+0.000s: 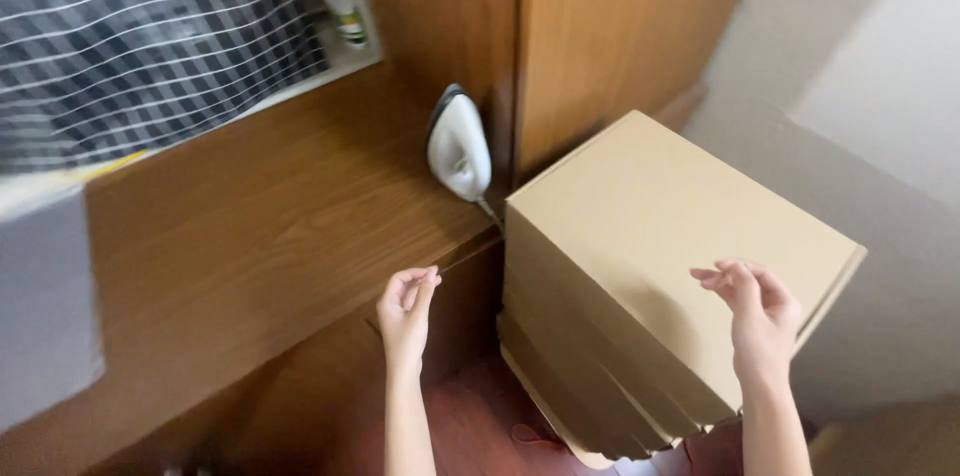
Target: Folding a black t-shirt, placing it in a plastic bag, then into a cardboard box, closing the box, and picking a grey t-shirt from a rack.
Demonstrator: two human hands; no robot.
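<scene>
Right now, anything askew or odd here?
Yes: the stack of flat cardboard boxes is fanned out, lower edges uneven. An iron stands on end against the wooden cabinet. Right hand hovers over the stack; left hand is empty.

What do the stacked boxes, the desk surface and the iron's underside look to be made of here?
The stacked boxes look like plain brown cardboard, matte, with thin layered edges showing along the front. The desk surface looks like wood or wood-look laminate, semi-gloss, with streaky brown grain; which one is unclear. The iron's pale underside has a soft sheen, probably metal, rimmed by a dark, likely plastic body.
</scene>
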